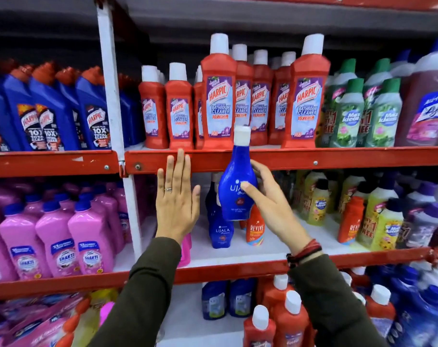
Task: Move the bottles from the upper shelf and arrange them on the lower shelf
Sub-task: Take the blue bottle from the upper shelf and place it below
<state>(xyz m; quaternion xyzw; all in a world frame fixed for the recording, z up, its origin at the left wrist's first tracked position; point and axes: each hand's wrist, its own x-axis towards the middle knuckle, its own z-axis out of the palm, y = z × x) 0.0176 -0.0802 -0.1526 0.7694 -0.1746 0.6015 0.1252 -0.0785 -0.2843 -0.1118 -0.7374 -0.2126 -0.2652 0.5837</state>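
A blue Ujala bottle (238, 181) is held upright in the right hand (273, 204), grip closed around it, at frame centre before the lower shelf (238, 254). The left hand (175, 204) is open, flat, empty. One Ujala bottle (219, 221) already stands there; the transfer is judged unfinished.

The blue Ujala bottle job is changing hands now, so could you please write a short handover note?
Right hand: grip on the blue plastic Ujala bottle with a white cap, held upright in front of the red metal shelf rail.
Left hand: open, empty, fingertips at that rail.
Done: one matching blue Ujala bottle stands on the white lower shelf beside an orange Revive bottle.
Left: set the held bottle down beside it.
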